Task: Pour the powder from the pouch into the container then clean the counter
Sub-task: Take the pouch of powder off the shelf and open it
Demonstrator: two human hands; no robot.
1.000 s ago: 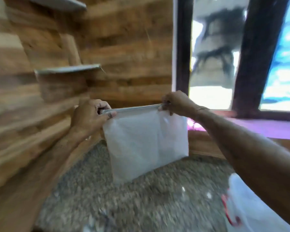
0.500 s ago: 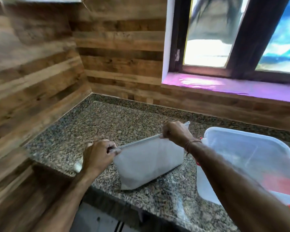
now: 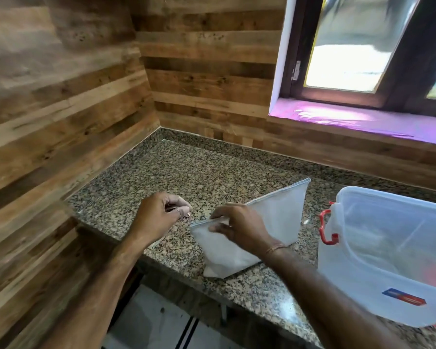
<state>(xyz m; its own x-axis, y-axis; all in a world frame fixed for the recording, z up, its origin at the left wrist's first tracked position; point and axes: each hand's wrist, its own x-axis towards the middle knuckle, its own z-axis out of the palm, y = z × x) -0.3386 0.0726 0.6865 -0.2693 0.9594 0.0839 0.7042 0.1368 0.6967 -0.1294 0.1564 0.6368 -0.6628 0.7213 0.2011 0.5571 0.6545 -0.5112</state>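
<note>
Granite counter (image 3: 186, 172) bears pouch (image 3: 280, 215); right hand (image 3: 239, 230) pinches its top.

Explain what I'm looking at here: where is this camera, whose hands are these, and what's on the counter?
No machine here: a person works bare-handed, and the single camera sits on their head, looking down. On the granite counter stands a white pouch; a clear plastic container with a red latch sits to its right. The right hand pinches the pouch's top edge with its fingers. The left hand is curled beside the pouch's corner; whether it holds anything is unclear.
</note>
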